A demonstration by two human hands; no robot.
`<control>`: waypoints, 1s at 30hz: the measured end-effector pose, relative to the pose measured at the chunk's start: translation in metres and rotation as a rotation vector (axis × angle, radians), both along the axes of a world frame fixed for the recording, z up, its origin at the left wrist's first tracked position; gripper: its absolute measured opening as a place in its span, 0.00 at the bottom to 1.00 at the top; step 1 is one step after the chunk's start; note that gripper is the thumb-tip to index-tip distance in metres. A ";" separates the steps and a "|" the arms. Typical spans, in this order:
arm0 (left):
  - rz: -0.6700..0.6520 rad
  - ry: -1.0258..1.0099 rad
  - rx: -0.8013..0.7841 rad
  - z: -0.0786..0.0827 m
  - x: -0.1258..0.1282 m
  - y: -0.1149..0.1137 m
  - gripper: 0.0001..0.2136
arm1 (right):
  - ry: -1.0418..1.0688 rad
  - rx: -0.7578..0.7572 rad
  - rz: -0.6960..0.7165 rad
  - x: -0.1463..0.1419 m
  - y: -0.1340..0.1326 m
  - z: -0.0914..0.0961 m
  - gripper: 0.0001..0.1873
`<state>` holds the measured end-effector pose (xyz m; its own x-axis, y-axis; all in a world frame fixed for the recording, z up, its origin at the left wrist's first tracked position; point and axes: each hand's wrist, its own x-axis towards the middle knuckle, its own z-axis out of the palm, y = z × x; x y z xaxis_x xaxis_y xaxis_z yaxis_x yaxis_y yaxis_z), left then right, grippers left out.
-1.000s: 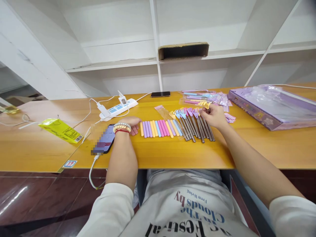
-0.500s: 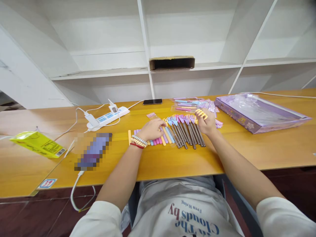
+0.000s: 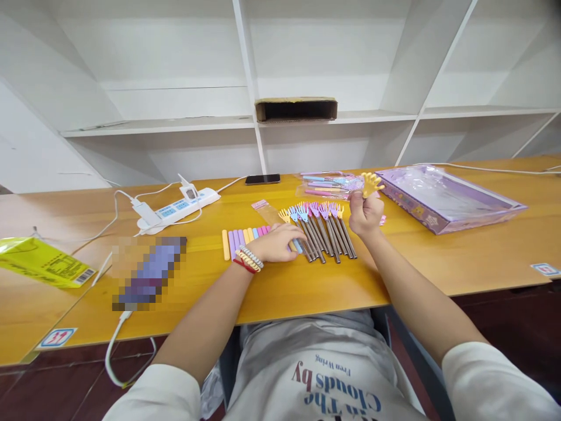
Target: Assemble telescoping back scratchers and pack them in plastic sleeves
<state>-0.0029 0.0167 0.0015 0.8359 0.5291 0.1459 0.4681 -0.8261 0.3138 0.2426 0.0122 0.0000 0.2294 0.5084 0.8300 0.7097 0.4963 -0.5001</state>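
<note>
My right hand (image 3: 364, 214) is closed around a small yellow hand-shaped scratcher (image 3: 370, 183), held upright above the desk. Just left of it a row of similar scratchers (image 3: 322, 229) with pastel heads and dark metal shafts lies side by side. My left hand (image 3: 279, 242), with bead bracelets at the wrist, rests on a row of pastel handle sleeves (image 3: 242, 239), its fingers curled over the right end of the row. What those fingers grip, if anything, is hidden.
A wooden desk (image 3: 438, 263) holds a purple box in plastic wrap (image 3: 442, 199), packets of scratchers (image 3: 324, 184), a small plastic bag (image 3: 263, 208), a white power strip (image 3: 179, 204), two phones (image 3: 262, 179), and a yellow packet (image 3: 44, 263). White shelves with a cardboard box (image 3: 296, 109) stand behind.
My left hand moved right from the left end of the sleeves to their right end. My right hand lifted the yellow scratcher off the row. The view shifted right.
</note>
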 end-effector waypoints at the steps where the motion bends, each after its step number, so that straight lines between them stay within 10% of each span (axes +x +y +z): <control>1: -0.013 -0.020 0.005 0.001 0.001 0.000 0.13 | -0.033 0.013 -0.012 0.000 0.000 0.000 0.24; 11: 0.213 -0.431 0.284 0.005 0.006 0.000 0.13 | -0.454 -0.092 0.391 -0.017 -0.013 0.004 0.18; 16: 0.233 -0.443 0.288 0.004 0.013 -0.007 0.11 | -0.573 -0.078 0.315 -0.030 -0.011 -0.002 0.13; 20: 0.488 -0.722 0.291 0.008 0.020 -0.012 0.11 | -0.508 -0.020 0.166 -0.032 -0.007 -0.006 0.16; 23: 0.654 -0.898 -0.102 0.010 0.020 -0.008 0.16 | -0.443 0.081 0.059 -0.033 -0.007 -0.006 0.16; 27: 0.539 -0.783 -0.940 0.010 0.023 -0.001 0.29 | -0.498 0.124 0.129 -0.039 -0.009 -0.009 0.11; 30: 0.444 -0.924 -1.075 0.011 0.027 -0.004 0.22 | -0.591 0.084 0.225 -0.044 -0.011 -0.012 0.09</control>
<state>0.0245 0.0130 0.0124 0.4125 0.9060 -0.0945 -0.0866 0.1423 0.9860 0.1984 0.0011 -0.0121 -0.3840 0.4183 0.8232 0.7279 0.6856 -0.0089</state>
